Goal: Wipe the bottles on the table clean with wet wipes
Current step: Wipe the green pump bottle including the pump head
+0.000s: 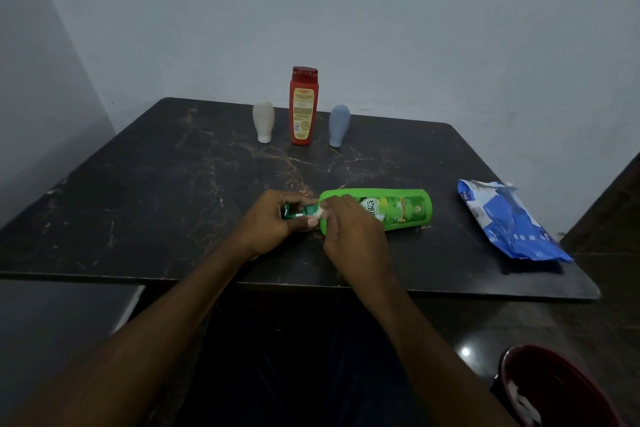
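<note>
A green bottle [398, 210] lies on its side near the table's front edge, its dark green cap [294, 213] pointing left. My left hand [277, 225] grips the cap end. My right hand [353, 229] pinches a small white wet wipe [320, 213] against the bottle's neck. At the back of the table stand a tall red bottle [303, 107], a small cream bottle [264, 120] on its cap to the left of it, and a small grey-blue bottle [339, 125] on its cap to the right.
A blue and white wet-wipes pack [509, 218] lies near the right edge of the dark marbled table [156, 184]. A dark red bin [561, 388] with white scraps inside stands on the floor at the lower right. Walls close in behind and on the left.
</note>
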{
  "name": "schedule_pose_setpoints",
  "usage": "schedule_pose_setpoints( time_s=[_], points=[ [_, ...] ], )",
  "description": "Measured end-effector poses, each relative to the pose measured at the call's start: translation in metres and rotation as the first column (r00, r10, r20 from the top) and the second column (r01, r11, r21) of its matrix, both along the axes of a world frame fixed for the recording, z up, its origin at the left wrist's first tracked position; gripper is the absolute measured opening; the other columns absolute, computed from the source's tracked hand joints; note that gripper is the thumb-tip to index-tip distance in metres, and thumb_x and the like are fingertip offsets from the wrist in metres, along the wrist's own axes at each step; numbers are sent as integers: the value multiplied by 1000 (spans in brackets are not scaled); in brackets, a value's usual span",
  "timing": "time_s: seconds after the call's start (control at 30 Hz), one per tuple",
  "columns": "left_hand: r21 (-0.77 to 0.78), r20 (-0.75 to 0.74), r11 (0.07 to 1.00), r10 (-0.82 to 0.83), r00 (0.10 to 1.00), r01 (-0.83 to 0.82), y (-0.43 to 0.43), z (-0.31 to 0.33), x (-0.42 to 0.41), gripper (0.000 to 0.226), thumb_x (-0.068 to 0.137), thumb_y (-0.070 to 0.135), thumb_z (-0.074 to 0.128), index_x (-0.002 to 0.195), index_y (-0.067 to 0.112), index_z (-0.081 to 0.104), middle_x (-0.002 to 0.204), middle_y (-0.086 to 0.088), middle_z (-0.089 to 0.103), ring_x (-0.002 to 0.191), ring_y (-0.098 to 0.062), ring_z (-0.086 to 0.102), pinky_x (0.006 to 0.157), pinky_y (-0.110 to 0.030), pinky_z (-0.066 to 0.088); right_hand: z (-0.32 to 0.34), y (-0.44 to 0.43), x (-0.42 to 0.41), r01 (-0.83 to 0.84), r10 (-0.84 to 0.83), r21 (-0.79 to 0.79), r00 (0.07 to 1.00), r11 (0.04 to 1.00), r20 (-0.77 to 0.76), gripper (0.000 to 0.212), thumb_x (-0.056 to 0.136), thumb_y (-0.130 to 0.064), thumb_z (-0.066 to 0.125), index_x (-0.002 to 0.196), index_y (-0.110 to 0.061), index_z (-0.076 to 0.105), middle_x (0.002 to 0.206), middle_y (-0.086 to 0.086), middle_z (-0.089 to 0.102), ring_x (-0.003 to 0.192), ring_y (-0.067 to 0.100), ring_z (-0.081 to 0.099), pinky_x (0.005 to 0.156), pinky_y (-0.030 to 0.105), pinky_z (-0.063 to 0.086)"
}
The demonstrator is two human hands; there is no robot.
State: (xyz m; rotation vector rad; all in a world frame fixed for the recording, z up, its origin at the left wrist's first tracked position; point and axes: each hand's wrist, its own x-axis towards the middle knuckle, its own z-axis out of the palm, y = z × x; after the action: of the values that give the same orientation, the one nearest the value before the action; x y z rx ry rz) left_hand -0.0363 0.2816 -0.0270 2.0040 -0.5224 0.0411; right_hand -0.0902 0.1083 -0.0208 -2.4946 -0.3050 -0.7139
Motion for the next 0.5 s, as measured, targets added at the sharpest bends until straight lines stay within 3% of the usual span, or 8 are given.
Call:
schedule_pose_setpoints(
  time_s=[0.17,0.27,0.4,0.5],
  points=[
    [-8,-1,1000,-8,1000,8,0,0,-1,36,85,13,82,120,21,77,118,13,76,112,-4,69,107,-36,50,15,-11,18,41,-42,37,999,998,10,24,91,-8,57,111,-13,70,100,5,66,85,21,64,76,34,51],
    [8,-13,1000,12,1000,-12,1,-1,-1,39,84,15,84,120,28,76,119,16,75,112,-2,68,108,-36,49,18,-32,26,143,-135,77,986,987,-102,23,91,-11,58,112,-15,69,99,4,67,84,20,64,78,40,55],
    [4,-15,1000,-8,1000,8,1,-1,-1,41,82,16,85,113,41,75,115,26,73,111,3,68,102,-27,48,13,-86,32,344,-313,164,931,925,-187,22,94,-15,54,109,-16,70,99,7,69,86,21,64,79,42,55],
    [14,-11,1000,3,1000,-2,1,-1,0,41,81,18,86,112,43,75,113,30,72,110,5,67,98,-21,46,13,-120,34,417,-377,199,902,887,-209,23,93,-11,54,106,-14,72,96,8,71,81,15,61,76,33,53]
  ],
)
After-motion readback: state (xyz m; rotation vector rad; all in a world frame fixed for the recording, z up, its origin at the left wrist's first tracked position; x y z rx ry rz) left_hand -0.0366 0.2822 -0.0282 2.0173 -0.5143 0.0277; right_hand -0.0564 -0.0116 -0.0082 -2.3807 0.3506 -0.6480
